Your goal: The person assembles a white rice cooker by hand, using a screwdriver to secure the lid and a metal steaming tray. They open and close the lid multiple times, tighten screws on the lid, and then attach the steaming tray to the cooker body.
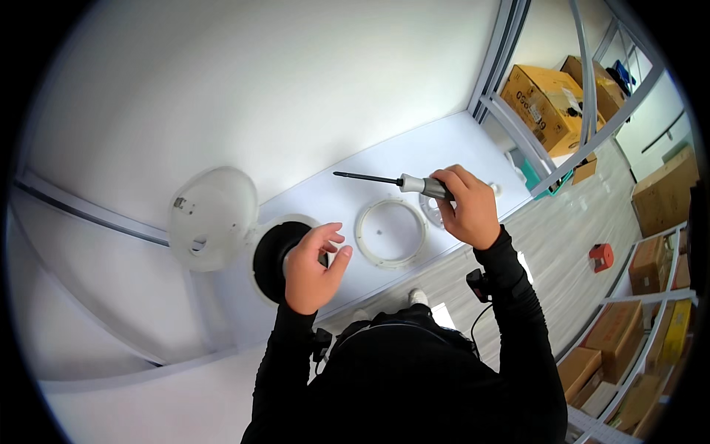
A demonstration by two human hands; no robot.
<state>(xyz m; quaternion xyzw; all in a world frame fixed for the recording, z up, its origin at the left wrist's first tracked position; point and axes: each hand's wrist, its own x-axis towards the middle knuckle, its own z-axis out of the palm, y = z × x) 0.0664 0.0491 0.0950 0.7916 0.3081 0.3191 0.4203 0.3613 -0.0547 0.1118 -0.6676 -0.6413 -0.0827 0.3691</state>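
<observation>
My right hand grips a screwdriver by its grey and white handle. The dark shaft points left, above the white table. Over a round white part with a black disc hovers my left hand, fingers apart and holding nothing; it hides part of the disc. Between my hands a white ring lies flat on the table. Another pale round piece sits partly behind my right hand. At the far left a round translucent white cover leans by the wall.
Grey metal framing stands at the table's right end. Beyond it are a yellow-brown cardboard box and a teal bin. A red object stands on the floor, near shelves holding several cardboard boxes.
</observation>
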